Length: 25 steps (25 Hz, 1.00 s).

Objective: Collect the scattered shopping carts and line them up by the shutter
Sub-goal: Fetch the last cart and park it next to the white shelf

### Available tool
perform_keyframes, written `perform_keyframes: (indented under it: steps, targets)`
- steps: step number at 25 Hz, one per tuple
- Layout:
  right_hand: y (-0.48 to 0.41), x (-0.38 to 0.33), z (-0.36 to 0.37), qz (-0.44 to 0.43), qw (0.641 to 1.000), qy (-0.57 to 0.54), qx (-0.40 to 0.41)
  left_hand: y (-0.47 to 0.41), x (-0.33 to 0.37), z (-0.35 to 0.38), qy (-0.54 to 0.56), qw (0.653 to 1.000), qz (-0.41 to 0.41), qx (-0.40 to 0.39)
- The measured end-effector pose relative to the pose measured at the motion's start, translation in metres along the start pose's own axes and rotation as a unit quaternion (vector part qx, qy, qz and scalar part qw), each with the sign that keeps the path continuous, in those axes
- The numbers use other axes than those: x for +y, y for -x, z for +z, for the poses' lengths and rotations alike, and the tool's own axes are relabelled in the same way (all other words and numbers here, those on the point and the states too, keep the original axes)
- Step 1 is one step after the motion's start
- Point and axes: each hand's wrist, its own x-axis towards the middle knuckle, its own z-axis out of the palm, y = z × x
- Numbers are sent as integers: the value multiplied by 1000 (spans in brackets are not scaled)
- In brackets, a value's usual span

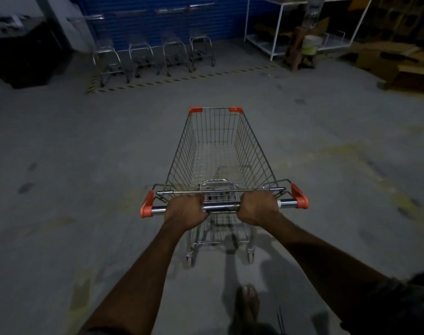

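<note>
Gripping the chrome handle (220, 206) of a shopping cart (220, 151) with both hands. Left hand (185, 211) curled round the bar left of centre, right hand (258, 206) curled round it right of centre, knuckles up and fingers wrapped tight on the tube. Standing near, mid-scene on the grey concrete floor (85, 165), nose pointing far, toward the blue shutter (157, 20).

Built of silver wire mesh, with a deep basket narrowing toward its far end. Capped in orange plastic at the two far corners and at both ends of the handle. Crossed by a thin rod at the near rim, just above the bar. Riding on castors, two showing below the hands.

Well apart from it, far left: four more carts (153, 54), dim and blurred, side by side against the shutter behind a black-and-yellow striped line (182, 79). Far right: a white frame (274, 27) and cardboard boxes (399, 59). Near, bottom edge: a sandalled foot (247, 303).
</note>
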Motion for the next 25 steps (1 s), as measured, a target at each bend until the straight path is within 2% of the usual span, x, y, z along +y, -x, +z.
perform_keyframes:
  steps: [10, 14, 16, 20, 22, 25]
  targets:
    - [-250, 57, -24, -9, 995, 9, 97, -257, -33, 7, -70, 997, -36, 7]
    - [-350, 73, -35, 10, 992, 22, 121, -351, -43, 9, -55, 996, -62, 41]
    - [-398, 79, -34, 22, 986, 23, 162, -393, -49, 15, -48, 994, -65, 67]
    - [-494, 93, -33, 22, 972, -20, 231, -482, -76, 32, -37, 989, -35, 140]
    - [-541, 104, -31, -13, 958, -41, 283, -527, -95, 42, -45, 979, 8, 200]
    - [-614, 113, -34, -81, 926, -72, 362, -598, -126, 48, -50, 974, 51, 217]
